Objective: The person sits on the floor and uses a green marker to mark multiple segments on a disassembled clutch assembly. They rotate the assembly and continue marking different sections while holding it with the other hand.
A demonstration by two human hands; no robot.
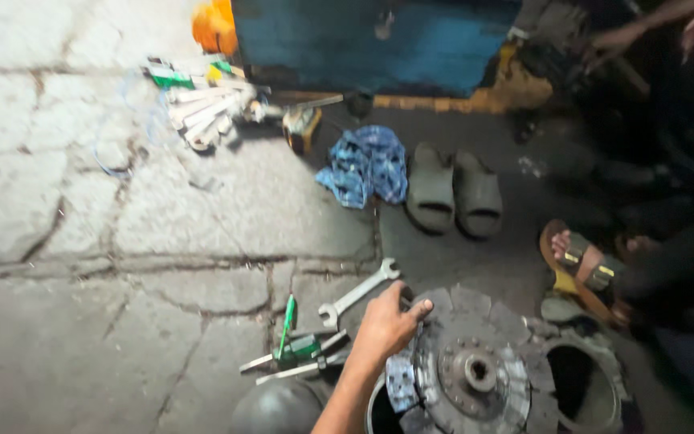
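My left hand (387,325) reaches in from the bottom edge, its fingers curled over the upper left rim of a grey clutch disc (475,374) with a splined hub, lying flat on the ground. A small blue checked scrap (402,382) lies on the disc just below the hand. A silver open-ended spanner (359,293) lies just left of the hand. My right hand is out of view.
A green-handled tool (287,325) and metal tools (299,363) lie left of my arm. A dark ring-shaped housing (584,386) sits right of the disc. Another person's sandalled foot (580,265) is at right. Grey slippers (451,193), a blue cloth (367,165) and white rods (202,112) lie farther off.
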